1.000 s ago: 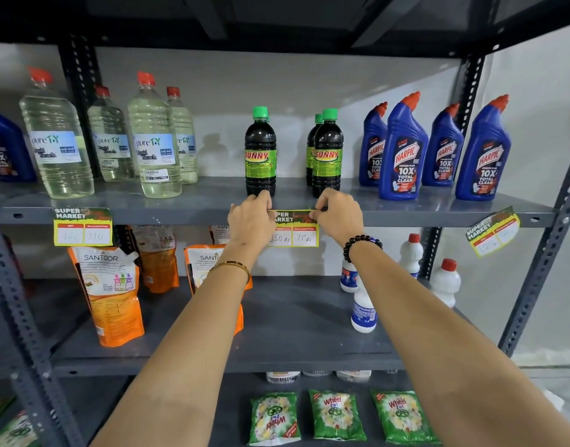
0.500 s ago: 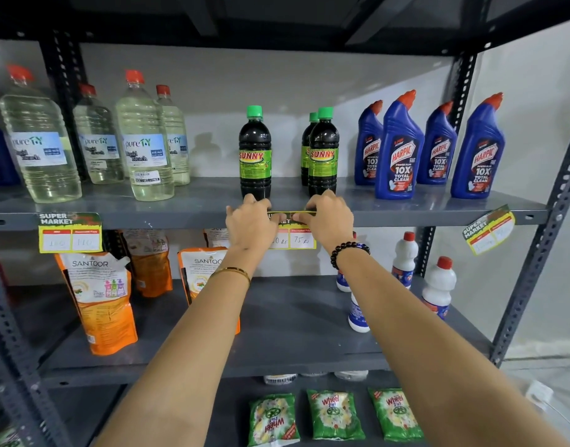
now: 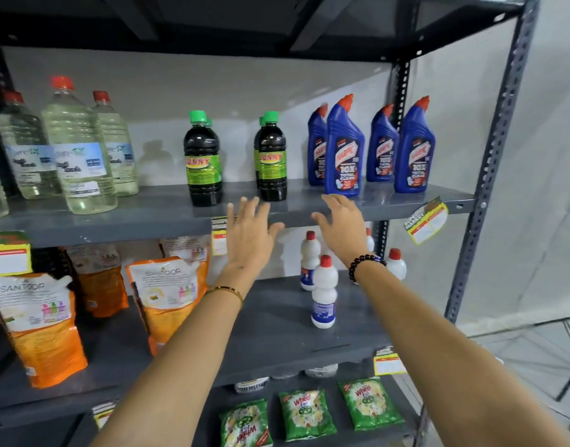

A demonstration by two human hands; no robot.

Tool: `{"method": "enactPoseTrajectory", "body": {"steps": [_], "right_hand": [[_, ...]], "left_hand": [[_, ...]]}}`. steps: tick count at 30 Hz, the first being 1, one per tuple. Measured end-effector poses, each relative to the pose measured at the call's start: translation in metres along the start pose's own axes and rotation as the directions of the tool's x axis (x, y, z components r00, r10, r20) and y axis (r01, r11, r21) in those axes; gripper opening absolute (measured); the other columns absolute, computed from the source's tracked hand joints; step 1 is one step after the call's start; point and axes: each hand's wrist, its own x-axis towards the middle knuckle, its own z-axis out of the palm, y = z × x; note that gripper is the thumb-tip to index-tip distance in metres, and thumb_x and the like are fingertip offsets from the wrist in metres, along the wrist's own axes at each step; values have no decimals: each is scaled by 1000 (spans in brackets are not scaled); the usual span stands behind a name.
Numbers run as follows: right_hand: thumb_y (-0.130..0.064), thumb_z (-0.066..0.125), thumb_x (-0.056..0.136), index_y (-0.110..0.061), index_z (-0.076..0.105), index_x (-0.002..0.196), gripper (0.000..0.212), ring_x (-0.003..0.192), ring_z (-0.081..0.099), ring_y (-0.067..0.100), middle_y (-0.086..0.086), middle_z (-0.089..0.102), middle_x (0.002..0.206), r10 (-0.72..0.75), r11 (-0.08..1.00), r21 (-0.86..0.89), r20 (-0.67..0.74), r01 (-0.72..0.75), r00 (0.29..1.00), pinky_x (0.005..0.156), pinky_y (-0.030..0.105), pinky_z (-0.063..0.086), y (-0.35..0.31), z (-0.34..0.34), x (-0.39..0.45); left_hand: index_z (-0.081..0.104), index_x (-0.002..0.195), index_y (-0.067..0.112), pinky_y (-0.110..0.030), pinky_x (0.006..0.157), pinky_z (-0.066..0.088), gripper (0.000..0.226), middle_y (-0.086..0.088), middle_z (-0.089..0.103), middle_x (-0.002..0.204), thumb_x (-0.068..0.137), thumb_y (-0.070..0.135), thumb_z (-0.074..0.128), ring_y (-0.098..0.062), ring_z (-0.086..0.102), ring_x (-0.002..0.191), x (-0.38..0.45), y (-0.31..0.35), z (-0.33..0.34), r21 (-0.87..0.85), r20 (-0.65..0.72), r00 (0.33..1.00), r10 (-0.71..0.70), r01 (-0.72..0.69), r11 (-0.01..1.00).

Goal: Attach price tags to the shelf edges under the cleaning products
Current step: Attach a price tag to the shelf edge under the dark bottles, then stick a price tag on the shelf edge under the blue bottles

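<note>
A yellow and green price tag [image 3: 219,235] hangs on the grey shelf edge [image 3: 141,225] below the dark green-capped bottles [image 3: 203,161]. My left hand [image 3: 248,235] is open with fingers spread, covering most of that tag. My right hand [image 3: 341,225] is open too, just right of the tag, below the blue toilet-cleaner bottles [image 3: 343,150]. Another tag [image 3: 427,225] hangs crooked at the shelf's right end. A third tag [image 3: 8,258] sits at the far left under the clear bottles [image 3: 79,150].
Orange refill pouches [image 3: 167,295] and white bottles with red caps [image 3: 324,291] stand on the middle shelf. A tag [image 3: 386,362] is on that shelf's edge. Green detergent packets [image 3: 306,414] lie on the lowest shelf. A perforated steel upright [image 3: 490,162] bounds the rack on the right.
Both hands have let go of the middle tag and opened with fingers spread. The view has swung to the right, so the rack sits further left.
</note>
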Motion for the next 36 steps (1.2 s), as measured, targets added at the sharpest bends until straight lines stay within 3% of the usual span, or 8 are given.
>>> {"method": "enactPoseTrajectory", "body": {"steps": [4, 10, 16, 20, 27, 31, 34, 36], "right_hand": [[-14, 51, 91, -1, 49, 126, 37, 124, 44, 36, 19, 53, 132, 23, 994, -108, -77, -32, 997, 108, 45, 33, 64, -40, 0], [-4, 49, 88, 0, 49, 124, 36, 124, 43, 37, 20, 52, 133, 2, 967, -255, -88, -25, 996, 108, 46, 35, 158, -93, 13], [-4, 48, 91, -6, 47, 129, 38, 132, 34, 38, 21, 43, 141, -48, 950, -307, 40, 58, 998, 111, 47, 30, 212, -124, 35], [-1, 52, 88, -8, 55, 121, 34, 125, 41, 39, 20, 49, 136, -103, 962, -247, 73, 118, 992, 105, 47, 37, 229, -130, 43], [-8, 58, 85, 0, 57, 89, 8, 97, 58, 35, 18, 60, 108, -67, 995, -75, 61, 72, 996, 76, 36, 49, 235, -124, 60], [-10, 56, 88, -2, 55, 85, 9, 93, 57, 26, 15, 60, 105, -82, 997, 5, 113, 82, 990, 72, 33, 52, 241, -127, 58], [-8, 57, 87, -2, 54, 79, 10, 92, 57, 24, 12, 62, 103, -91, 995, 48, 132, 85, 987, 67, 22, 42, 246, -128, 52], [-7, 59, 86, -7, 52, 73, 15, 97, 59, 28, 13, 64, 107, -80, 995, 67, 146, 71, 986, 74, 23, 40, 248, -130, 48]], "left_hand": [[47, 133, 11, -47, 120, 12, 47, -12, 41, 147, 93, 36, 53, -30, 27, 142, 7, 71, 32, -54, 79, 993, 91, -87, 995], [58, 122, 10, -45, 120, 7, 37, -14, 34, 151, 91, 32, 57, -32, 21, 144, 16, 169, 86, -146, 114, 979, 167, -150, 978], [63, 117, 14, -45, 121, 5, 31, -13, 24, 156, 92, 31, 57, -33, 13, 145, 32, 227, 118, -148, 115, 991, 66, -49, 988], [69, 107, 15, -49, 120, 4, 25, -12, 33, 152, 88, 30, 62, -33, 17, 144, 37, 248, 128, -128, 92, 995, -24, 36, 991], [72, 96, 13, -46, 121, 3, 14, -10, 44, 145, 87, 20, 63, -29, 23, 142, 41, 260, 130, -143, 56, 986, -159, 166, 976], [71, 95, 14, -47, 121, 1, 14, -10, 43, 145, 89, 21, 61, -31, 21, 143, 41, 261, 129, -142, 76, 985, -156, 165, 976], [71, 93, 15, -48, 120, 1, 13, -9, 45, 144, 89, 20, 60, -33, 21, 142, 42, 261, 125, -148, 106, 984, -143, 158, 976], [70, 92, 15, -48, 120, 3, 12, -8, 48, 141, 89, 20, 59, -31, 25, 141, 42, 260, 121, -157, 104, 986, -130, 145, 977]]}}
